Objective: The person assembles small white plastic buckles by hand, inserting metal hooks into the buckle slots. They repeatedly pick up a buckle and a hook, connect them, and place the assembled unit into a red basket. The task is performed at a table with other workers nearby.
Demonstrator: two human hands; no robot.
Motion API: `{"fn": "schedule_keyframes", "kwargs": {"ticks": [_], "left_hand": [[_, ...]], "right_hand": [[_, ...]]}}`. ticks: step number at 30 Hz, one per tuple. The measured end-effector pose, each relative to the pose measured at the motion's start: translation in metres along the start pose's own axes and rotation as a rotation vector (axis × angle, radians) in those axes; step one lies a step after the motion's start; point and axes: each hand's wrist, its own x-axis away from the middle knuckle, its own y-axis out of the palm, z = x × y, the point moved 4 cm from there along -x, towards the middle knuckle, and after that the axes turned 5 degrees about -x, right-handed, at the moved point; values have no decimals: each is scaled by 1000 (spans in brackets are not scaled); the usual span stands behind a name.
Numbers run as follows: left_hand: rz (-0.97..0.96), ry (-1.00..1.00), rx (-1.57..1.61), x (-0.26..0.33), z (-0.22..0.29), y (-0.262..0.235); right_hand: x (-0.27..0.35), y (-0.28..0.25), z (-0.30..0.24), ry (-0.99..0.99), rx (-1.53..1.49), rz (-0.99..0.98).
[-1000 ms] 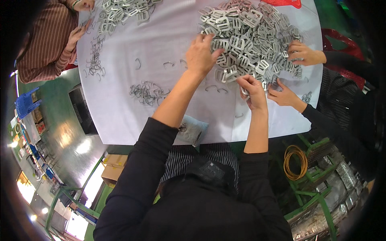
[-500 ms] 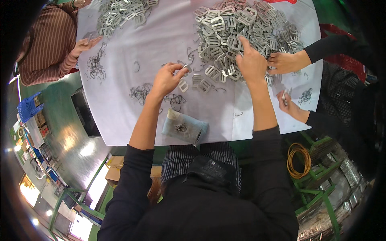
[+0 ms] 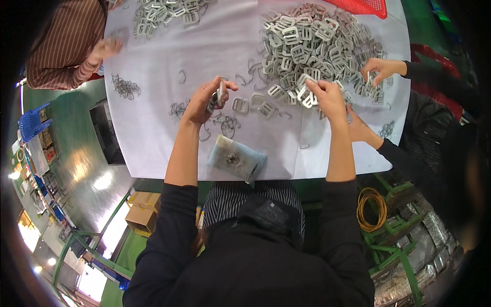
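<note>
My left hand [image 3: 203, 101] is closed round a grey slider buckle, seen edge-on between thumb and fingers. At the near edge of a big heap of grey slider buckles [image 3: 302, 51], my right hand [image 3: 330, 101] pinches a pale slider buckle [image 3: 307, 96] between thumb and fingers. A few loose buckles [image 3: 240, 106] lie on the table between my hands. Thin dark wire-like loops [image 3: 225, 125] are bunched beside and below my left hand. Nearer me rests a pale blue and yellow packet [image 3: 236, 159] with a small dark tangle on top.
A co-worker's hands [image 3: 383, 70] work at the heap's right side, one close to my right wrist. Another person's blurred hand [image 3: 105, 50] is at the left edge. A second buckle pile [image 3: 169, 13] lies far left, a red basket [image 3: 365, 6] far right, all on the white-covered table [image 3: 153, 138].
My right hand has drawn back from the heap and now holds a buckle. My left hand has turned, lifting its buckle upright. The co-worker's upper hand has moved right.
</note>
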Motion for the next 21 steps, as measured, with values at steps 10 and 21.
{"fn": "schedule_keyframes", "kwargs": {"ticks": [10, 21], "left_hand": [[320, -203, -312, 4, -39, -16], [185, -106, -497, 21, -37, 3]], "right_hand": [[19, 16, 4, -69, 210, -63], [39, 101, 3, -528, 584, -330]]}}
